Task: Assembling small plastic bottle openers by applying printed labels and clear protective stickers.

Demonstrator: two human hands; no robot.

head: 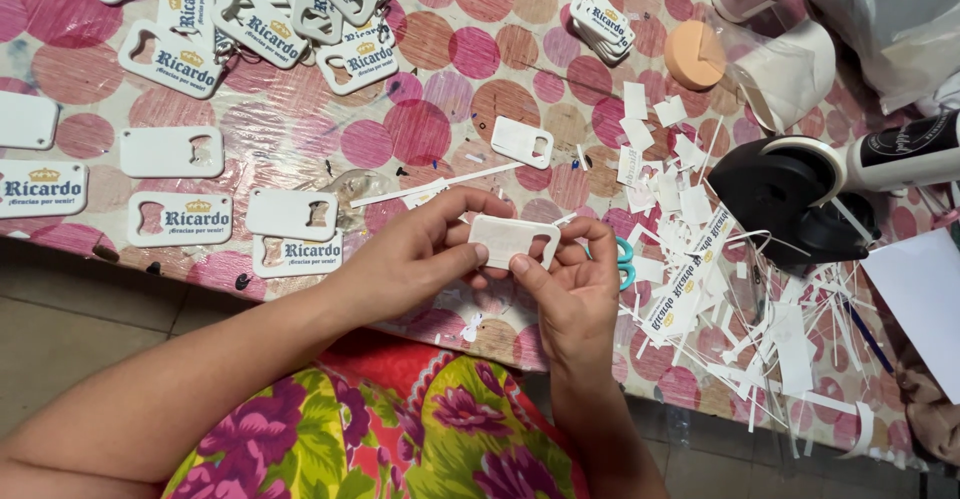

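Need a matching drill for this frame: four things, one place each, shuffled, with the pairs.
Things:
1. Blank white rectangular plastic tag
2. Round orange sponge
3. Black tape dispenser
4. Pile of white paper offcuts

Places:
A. Right of the hands, along the table's near edge
B. Between both hands' fingers
C. Far side, upper right, by white rolls
D. Right side, beside a dark bottle

Pairs: 1-B, 2-C, 3-D, 4-A
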